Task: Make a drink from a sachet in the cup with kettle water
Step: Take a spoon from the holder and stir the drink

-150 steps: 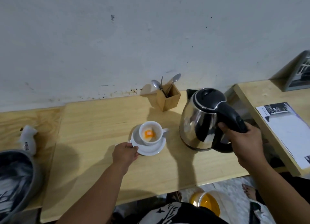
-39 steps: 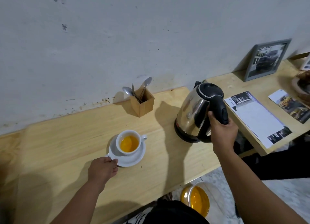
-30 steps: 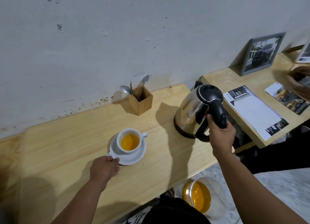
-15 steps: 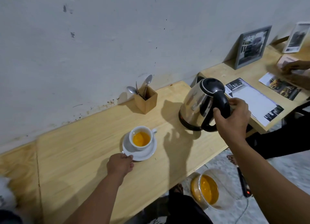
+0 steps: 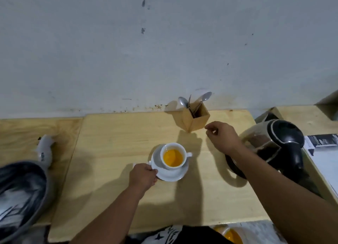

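Cup (image 5: pixel 173 157) of orange drink on saucer (image 5: pixel 171 173), mid-table (image 5: pixel 113 145).
Left hand (image 5: pixel 143 176) pinches the saucer's near-left rim. Right hand (image 5: pixel 222 136) hovers empty, fingers loosely curled, between spoon holder (image 5: pixel 195 118) and kettle (image 5: pixel 270 145); the kettle stands at the table's right end.

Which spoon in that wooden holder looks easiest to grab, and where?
Probably the right-hand spoon: pinch its stem just under the bowl, coming from above. It stands highest out of the wooden holder and leans toward the right hand, which is empty.
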